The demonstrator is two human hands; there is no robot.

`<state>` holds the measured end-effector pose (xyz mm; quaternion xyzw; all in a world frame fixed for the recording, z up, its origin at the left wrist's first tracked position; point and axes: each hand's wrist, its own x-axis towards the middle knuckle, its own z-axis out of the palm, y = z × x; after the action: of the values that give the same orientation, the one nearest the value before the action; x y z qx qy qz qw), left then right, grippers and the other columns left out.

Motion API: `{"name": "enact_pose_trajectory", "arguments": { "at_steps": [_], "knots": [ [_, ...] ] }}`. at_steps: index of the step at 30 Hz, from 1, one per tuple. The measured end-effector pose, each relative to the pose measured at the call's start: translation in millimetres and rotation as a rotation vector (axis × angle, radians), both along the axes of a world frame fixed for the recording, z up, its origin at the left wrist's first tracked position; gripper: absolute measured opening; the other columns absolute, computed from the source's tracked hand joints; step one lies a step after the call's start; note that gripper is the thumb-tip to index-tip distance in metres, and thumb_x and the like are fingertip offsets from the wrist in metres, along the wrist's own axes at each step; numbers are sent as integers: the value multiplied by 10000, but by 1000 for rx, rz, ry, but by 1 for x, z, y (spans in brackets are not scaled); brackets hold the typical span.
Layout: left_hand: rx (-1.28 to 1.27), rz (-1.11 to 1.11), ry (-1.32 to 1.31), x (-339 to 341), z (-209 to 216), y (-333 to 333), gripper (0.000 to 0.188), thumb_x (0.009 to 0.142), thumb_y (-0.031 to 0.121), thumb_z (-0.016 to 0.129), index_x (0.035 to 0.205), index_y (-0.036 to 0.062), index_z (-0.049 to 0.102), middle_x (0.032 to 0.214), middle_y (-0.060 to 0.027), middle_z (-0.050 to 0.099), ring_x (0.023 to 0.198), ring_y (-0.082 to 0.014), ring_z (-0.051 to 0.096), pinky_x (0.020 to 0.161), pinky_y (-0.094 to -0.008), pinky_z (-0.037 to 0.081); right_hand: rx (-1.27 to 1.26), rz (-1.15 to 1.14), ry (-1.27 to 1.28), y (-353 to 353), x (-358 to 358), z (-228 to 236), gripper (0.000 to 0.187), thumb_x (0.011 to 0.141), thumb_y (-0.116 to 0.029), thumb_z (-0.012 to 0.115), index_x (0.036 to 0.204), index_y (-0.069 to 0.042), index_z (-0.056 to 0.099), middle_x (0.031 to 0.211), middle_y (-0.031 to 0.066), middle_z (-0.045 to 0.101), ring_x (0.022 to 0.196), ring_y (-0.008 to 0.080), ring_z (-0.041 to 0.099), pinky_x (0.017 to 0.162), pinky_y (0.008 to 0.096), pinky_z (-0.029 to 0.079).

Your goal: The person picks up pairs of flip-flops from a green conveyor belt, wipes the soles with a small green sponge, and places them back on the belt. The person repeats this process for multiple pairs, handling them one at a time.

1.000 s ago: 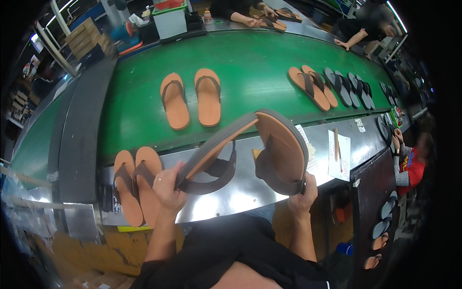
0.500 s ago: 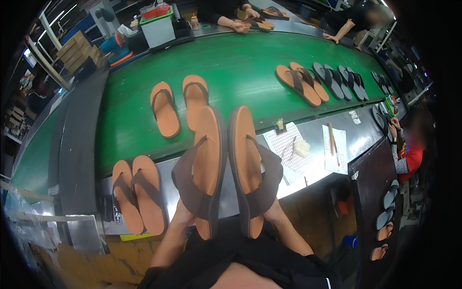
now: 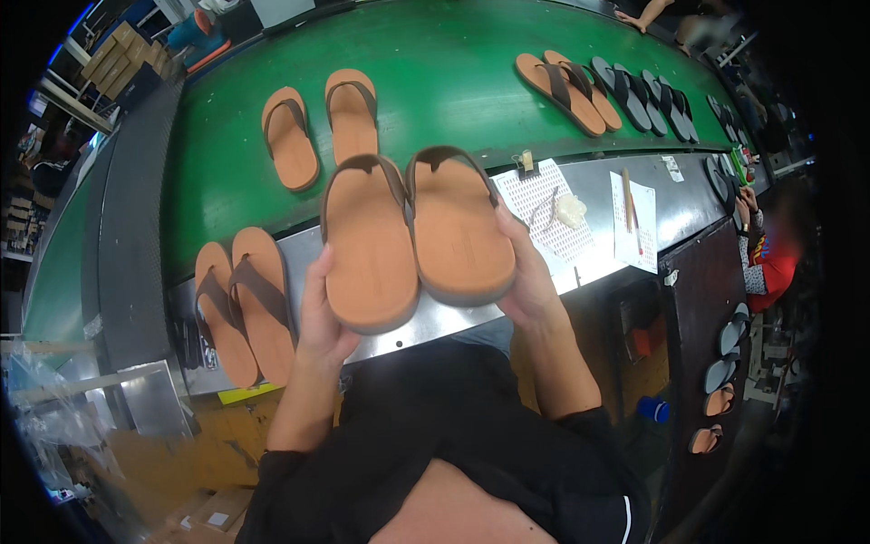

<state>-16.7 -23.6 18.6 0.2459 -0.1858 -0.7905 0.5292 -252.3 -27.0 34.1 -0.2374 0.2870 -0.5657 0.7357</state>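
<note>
I hold a pair of tan flip-flops with dark brown straps above the metal ledge, soles' top faces toward me and heels nearest. My left hand [image 3: 328,313] is closed round the outer side of the left flip-flop [image 3: 370,258]. Round the outer edge of the right flip-flop [image 3: 460,231] my right hand [image 3: 528,276] is closed, its fingers mostly hidden beneath. The inner edges of the two touch. Behind them, another tan pair lies on the green belt: one flip-flop [image 3: 294,150] and its mate [image 3: 353,127]. A further tan pair [image 3: 261,272] rests on the ledge at left.
The green conveyor belt [image 3: 435,100] runs behind the metal ledge [image 3: 625,213]. Printed sheets [image 3: 544,204] with a clip lie at right. Tan [image 3: 566,95] and grey flip-flops [image 3: 630,100] line the belt's far right. A co-worker in red [image 3: 770,267] handles a sandal there.
The held flip-flops have turned from side-on, soles facing each other, to top faces toward me, with heels raised. The whole view has tilted downward.
</note>
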Motion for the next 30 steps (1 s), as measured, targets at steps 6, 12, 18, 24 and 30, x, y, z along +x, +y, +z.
{"name": "enact_pose_trajectory", "arguments": {
  "at_steps": [6, 12, 18, 24, 30],
  "knots": [
    [159, -10, 150, -1, -4, -7, 568, 1025, 444, 431, 1401, 19, 447, 1379, -162, 546, 1258, -267, 554, 1036, -430, 482, 118, 45, 82, 1, 11, 0, 599, 1029, -517, 398, 1401, -48, 416, 1306, 137, 582, 1130, 226, 638, 853, 403, 577],
    [166, 3, 232, 1, -3, -4, 570, 1019, 451, 440, 1392, 19, 452, 1363, -153, 558, 1238, -261, 570, 1021, -429, 495, 51, 130, 84, 0, 9, -5, 612, 1040, -510, 359, 1413, -27, 398, 1340, 153, 564, 1172, 246, 623, 869, 417, 577],
    [158, 32, 200, 3, -9, -3, 513, 996, 385, 498, 1357, 22, 484, 1354, -149, 570, 1206, -265, 592, 999, -418, 508, 96, 62, -42, 7, 13, -10, 565, 1042, -391, 421, 1464, -24, 342, 1411, 157, 503, 1259, 252, 558, 996, 419, 508],
    [34, 291, -203, 11, -3, 15, 573, 955, 368, 520, 1418, 48, 417, 1398, -159, 515, 1233, -291, 557, 1068, -432, 440, 31, 122, 400, 27, 2, -63, 620, 973, -178, 513, 1534, -78, 269, 1448, 180, 421, 1291, 253, 505, 1051, 382, 439],
    [-219, 197, 145, 8, 5, 7, 743, 954, 532, 480, 1509, 80, 282, 1469, -168, 415, 1308, -284, 484, 1076, -424, 419, -374, -54, 1595, 46, -21, -108, 420, 923, -191, 599, 1296, -2, 555, 1257, 236, 544, 1095, 371, 568, 936, 431, 467]
  ]
}}
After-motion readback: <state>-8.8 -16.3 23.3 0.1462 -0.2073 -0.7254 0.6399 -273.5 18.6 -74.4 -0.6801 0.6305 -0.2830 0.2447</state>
